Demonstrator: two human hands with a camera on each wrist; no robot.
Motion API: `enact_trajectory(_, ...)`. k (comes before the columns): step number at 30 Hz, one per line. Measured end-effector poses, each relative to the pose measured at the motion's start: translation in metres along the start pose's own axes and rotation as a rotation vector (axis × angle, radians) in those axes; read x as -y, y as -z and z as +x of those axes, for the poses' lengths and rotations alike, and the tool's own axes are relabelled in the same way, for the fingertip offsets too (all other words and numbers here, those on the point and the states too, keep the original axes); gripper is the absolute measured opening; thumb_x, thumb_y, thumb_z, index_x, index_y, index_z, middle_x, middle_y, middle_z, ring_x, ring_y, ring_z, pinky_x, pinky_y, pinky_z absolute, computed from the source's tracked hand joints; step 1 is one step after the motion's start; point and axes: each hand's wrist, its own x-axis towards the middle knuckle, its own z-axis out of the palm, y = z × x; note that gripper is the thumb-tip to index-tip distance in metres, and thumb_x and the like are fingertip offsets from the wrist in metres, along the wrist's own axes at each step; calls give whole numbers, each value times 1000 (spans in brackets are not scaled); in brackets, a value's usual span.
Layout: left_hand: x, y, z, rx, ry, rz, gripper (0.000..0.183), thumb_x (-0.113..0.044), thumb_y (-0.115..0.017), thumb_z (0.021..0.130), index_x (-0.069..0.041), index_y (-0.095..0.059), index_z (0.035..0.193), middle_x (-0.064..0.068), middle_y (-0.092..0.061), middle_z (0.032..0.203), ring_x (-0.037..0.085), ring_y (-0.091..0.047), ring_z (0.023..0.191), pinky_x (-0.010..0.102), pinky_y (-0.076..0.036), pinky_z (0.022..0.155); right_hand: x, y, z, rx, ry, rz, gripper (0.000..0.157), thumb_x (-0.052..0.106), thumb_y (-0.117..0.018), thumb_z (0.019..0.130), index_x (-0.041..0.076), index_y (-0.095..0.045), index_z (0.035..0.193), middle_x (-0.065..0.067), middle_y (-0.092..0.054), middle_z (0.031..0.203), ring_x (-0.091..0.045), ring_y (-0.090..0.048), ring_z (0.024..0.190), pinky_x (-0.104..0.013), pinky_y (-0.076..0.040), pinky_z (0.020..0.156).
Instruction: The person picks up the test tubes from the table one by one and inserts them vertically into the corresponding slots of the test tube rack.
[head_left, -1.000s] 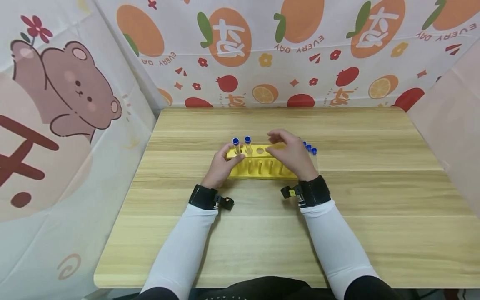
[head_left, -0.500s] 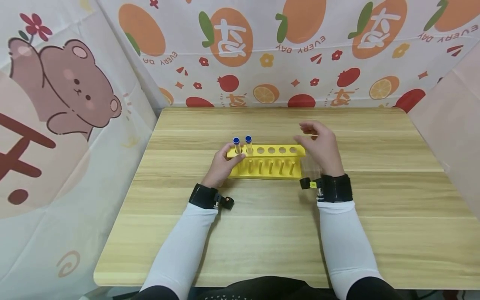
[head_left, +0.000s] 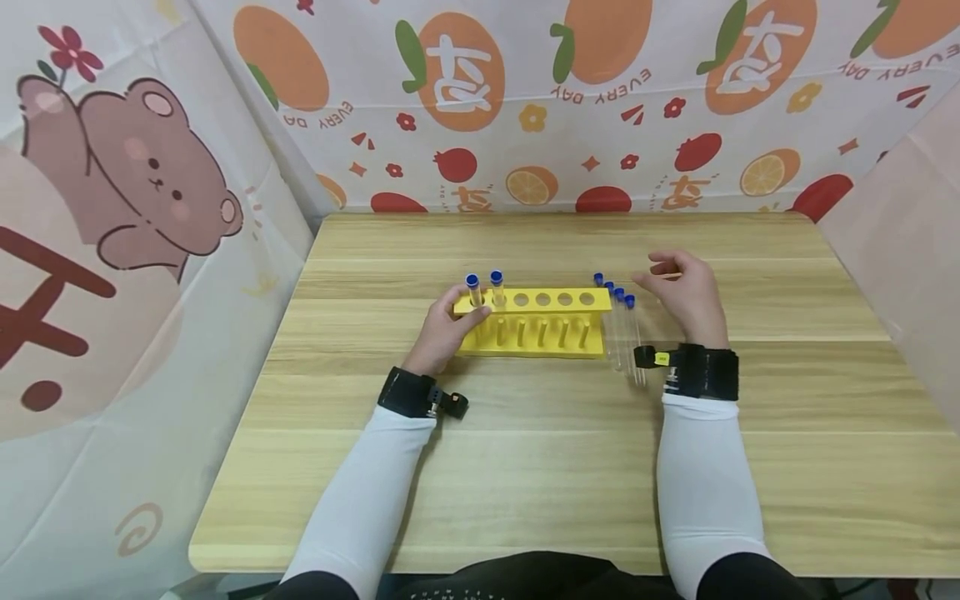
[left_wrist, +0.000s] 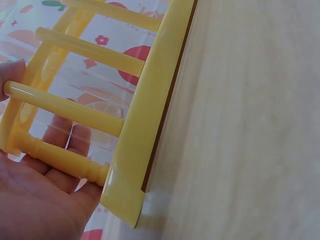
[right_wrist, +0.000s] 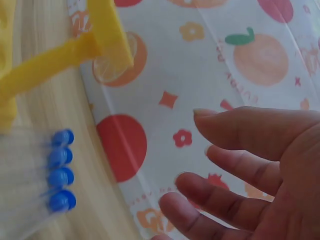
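A yellow plastic test-tube rack (head_left: 532, 312), with a row of round holes along its top and a row of pegs below, stands on the pale wood-grain tabletop (head_left: 525, 467). The left hand (head_left: 442, 333) grips the rack's left end, thumb on the near side of its top and fingers curled round the end post. Two clear, slender standing tubes with blue caps (head_left: 497, 292) sit upright in the rack's two leftmost holes. Just beside the rack's right end, four clear lying tubes with blue caps (head_left: 622, 333) rest side by side, capped ends farthest from the person. Farther right of the rack, past those tubes, the right hand (head_left: 690, 296) hovers with thumb and fingers loosely bent and well parted, holding nothing. Behind the rack, beyond the tabletop's far edge, hangs a white cloth printed with orange and red fruit (head_left: 495, 154).
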Motion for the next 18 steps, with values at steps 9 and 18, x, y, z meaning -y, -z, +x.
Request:
enact_trajectory(9,10,3,5,2,-4,-8,41,-14,-67,94,-3,-55,132,13,-39,153,19,-52,117,20,-51,85,-12,0,4,72,-76,0,50,33,-69,92,10,-55,134,-12,-57,112,-33,-58,91,-39,-57,72)
enact_trajectory(18,25,3,11,-18,-6,-3,41,-19,-69,93,-9,-57,131,7,-39,153,20,-53,116,20,-51,86,-28,-9,8,172,-152,11,50,26,-65,95,10,-50,140,-14,-54,109,-32,-63,83,-38,-57,72)
